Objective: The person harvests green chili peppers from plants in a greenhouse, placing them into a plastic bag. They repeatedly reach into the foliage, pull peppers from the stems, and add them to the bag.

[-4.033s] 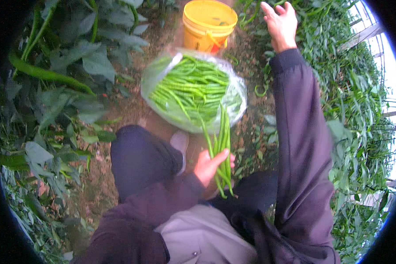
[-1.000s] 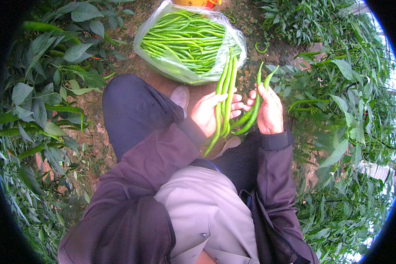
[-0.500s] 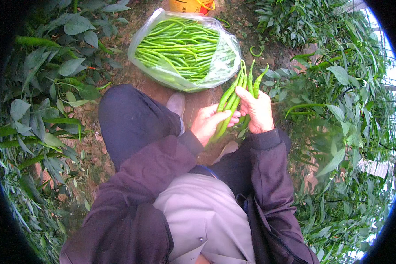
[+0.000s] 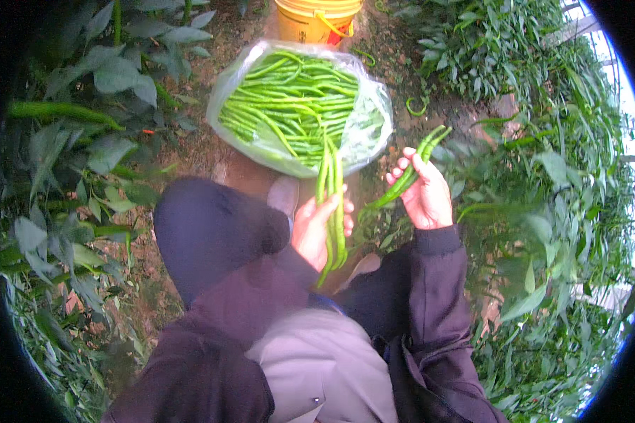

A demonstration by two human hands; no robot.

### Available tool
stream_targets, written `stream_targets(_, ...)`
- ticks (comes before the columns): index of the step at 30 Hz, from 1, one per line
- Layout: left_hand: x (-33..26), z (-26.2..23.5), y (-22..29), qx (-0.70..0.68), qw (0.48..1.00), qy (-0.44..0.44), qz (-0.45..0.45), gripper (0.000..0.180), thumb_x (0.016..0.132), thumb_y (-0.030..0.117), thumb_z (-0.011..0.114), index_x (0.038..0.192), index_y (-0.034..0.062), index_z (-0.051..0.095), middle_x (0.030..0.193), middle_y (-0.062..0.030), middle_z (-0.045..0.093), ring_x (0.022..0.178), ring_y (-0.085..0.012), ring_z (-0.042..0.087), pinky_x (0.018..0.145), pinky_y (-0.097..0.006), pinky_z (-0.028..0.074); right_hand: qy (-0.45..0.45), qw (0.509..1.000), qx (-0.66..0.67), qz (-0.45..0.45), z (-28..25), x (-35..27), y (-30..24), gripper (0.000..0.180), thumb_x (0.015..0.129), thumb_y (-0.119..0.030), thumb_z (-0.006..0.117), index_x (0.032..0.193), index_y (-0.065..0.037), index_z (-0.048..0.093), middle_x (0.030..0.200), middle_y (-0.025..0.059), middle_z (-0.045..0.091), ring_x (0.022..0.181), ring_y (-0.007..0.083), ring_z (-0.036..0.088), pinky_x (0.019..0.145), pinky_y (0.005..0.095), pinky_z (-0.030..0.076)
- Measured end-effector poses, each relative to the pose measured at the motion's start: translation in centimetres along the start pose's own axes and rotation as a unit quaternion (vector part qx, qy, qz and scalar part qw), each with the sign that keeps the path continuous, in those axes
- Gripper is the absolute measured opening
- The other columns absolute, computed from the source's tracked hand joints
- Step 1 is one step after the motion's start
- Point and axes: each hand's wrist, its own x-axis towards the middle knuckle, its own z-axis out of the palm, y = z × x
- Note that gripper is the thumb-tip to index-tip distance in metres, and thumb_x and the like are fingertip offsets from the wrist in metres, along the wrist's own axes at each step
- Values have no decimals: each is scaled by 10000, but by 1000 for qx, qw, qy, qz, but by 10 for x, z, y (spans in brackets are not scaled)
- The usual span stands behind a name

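Observation:
Several long green chili peppers (image 4: pixel 331 204) stand upright in my left hand (image 4: pixel 312 229), its fingers wrapped around them. Their upper ends overlap the near edge of a clear plastic bag (image 4: pixel 375 141). That bag lies wide open and is full of green peppers (image 4: pixel 296 95), mostly laid lengthwise from side to side. To the right, my right hand (image 4: pixel 428 194) pinches a small bunch of green peppers (image 4: pixel 410 173) slantwise between thumb and fingers. The two hands are apart, both just on the near side of the bag.
A yellow bucket (image 4: pixel 314 22) with a handle stands behind the bag. A curled green pepper (image 4: pixel 416 107) lies on the soil to the bag's right. Leafy pepper plants (image 4: pixel 109 151) line the left side, with more plants (image 4: pixel 543 190) along the right. My bent knee (image 4: pixel 208 225) is at left.
My hands, close together before, have separated: the left keeps some peppers and the right holds others farther right. The view has shifted, showing more of the bucket.

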Motion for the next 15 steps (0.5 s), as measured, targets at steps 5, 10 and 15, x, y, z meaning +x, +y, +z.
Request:
stream_targets(5, 5, 5, 6, -1, 1000, 18, -3, 327, 1026, 189, 591, 1309, 24, 578, 947, -71, 662, 750, -168, 640, 683, -315, 551, -30, 991, 17, -129, 54, 64, -46, 264, 1073, -183, 522, 1270, -7, 526, 1063, 105, 621, 988, 240, 625, 961, 422, 532)
stream_targets(10, 12, 15, 12, -21, 1000, 11, -10, 343, 1045, 190, 570, 1332, 3, 558, 993, -92, 671, 773, -172, 653, 710, -317, 553, -126, 962, 43, -239, 143, 147, -110, 273, 1089, -196, 485, 1279, -2, 513, 1135, 141, 640, 1064, 280, 642, 1035, 457, 519)
stream_targets(15, 22, 22, 22, -7, 1000, 16, -10, 355, 1067, 216, 546, 1342, -9, 545, 1018, -87, 665, 793, -154, 651, 729, -308, 551, -203, 898, -38, -389, 220, 267, -163, 302, 1072, -197, 535, 1284, 18, 517, 1239, 160, 617, 1141, 269, 616, 1086, 447, 497)
